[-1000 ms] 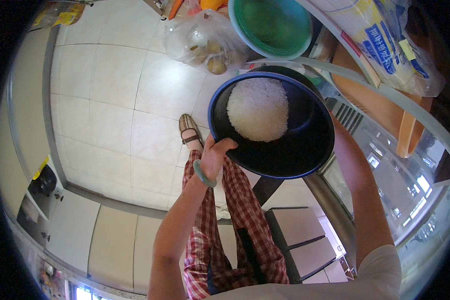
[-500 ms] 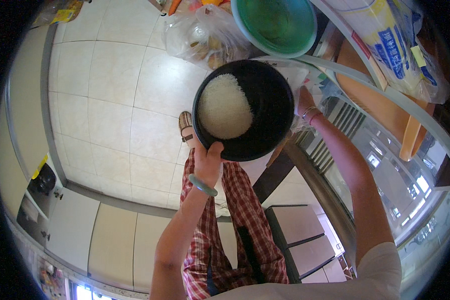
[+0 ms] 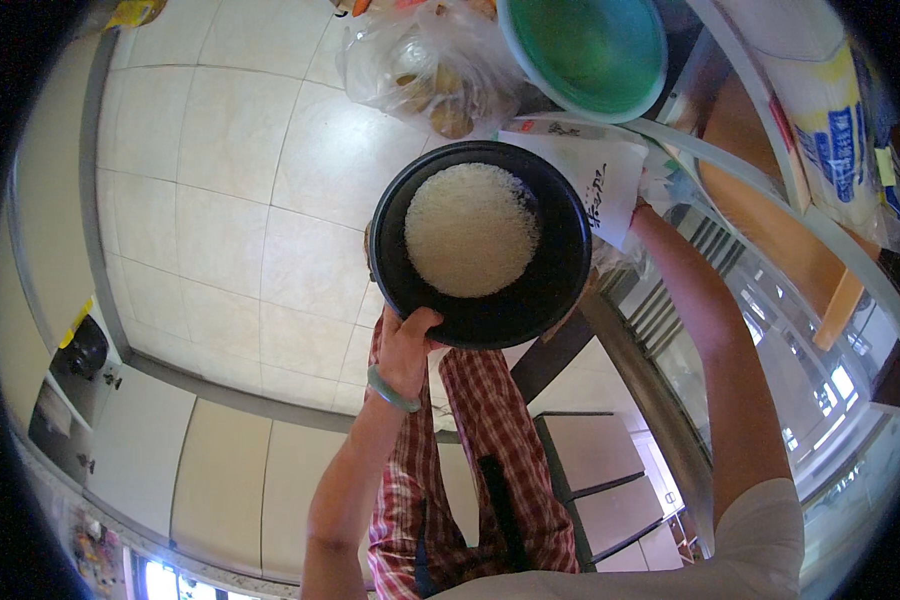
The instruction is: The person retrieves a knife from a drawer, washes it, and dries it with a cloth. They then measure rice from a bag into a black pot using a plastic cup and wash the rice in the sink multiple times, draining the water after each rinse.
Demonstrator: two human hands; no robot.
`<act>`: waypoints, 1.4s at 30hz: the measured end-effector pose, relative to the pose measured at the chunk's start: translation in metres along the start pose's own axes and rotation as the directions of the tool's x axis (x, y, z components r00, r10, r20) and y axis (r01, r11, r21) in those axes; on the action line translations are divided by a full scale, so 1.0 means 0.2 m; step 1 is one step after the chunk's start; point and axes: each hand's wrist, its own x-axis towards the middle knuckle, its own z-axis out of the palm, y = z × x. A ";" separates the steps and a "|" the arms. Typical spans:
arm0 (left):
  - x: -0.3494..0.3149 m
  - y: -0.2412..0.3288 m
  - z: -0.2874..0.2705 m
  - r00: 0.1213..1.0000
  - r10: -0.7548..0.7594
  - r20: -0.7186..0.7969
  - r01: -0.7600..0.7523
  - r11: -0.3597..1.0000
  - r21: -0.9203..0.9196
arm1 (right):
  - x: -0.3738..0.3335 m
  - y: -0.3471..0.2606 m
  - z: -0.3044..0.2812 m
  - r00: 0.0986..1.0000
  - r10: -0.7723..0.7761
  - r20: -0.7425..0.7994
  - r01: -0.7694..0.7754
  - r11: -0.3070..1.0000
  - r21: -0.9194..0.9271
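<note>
My left hand (image 3: 406, 352) grips the near rim of a round black pot (image 3: 560, 290), thumb over the edge. White uncooked rice (image 3: 470, 230) lies in a rounded heap on the pot's bottom, toward its left side. Beyond the pot, at its right, is a white bag (image 3: 615, 175) with dark writing. My right arm (image 3: 710, 310) reaches to that bag; the fingers of my right hand (image 3: 642, 214) are hidden behind or inside it, so their grip does not show.
A green basin with a pale rim (image 3: 660, 60) stands beyond the pot. Left of it is a clear plastic bag (image 3: 385, 75) holding roundish yellow-brown items. Along the right runs a shelf edge (image 3: 715, 150) with a wrapped package (image 3: 830, 130). Cabinets (image 3: 220, 480) line the lower left.
The pot has shifted slightly nearer to me, and the rice is spread more toward its middle. My right hand has gone behind the white bag, whose written side now shows.
</note>
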 end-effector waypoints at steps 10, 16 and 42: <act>0.12 -0.06 -0.02 0.981 0.183 0.068 -0.181 0.983 -0.042 | -0.10 0.00 0.05 0.992 0.119 -0.041 -0.119 0.781 -0.613; 0.11 -0.03 -0.04 0.994 0.099 0.054 -0.099 0.995 -0.006 | -0.10 0.02 0.06 0.990 0.122 -0.063 -0.134 0.763 -0.633; 0.08 -0.09 -0.10 0.928 0.365 0.071 -0.371 0.922 0.109 | 0.05 -0.01 0.09 0.985 0.064 -0.158 -0.138 0.847 -0.514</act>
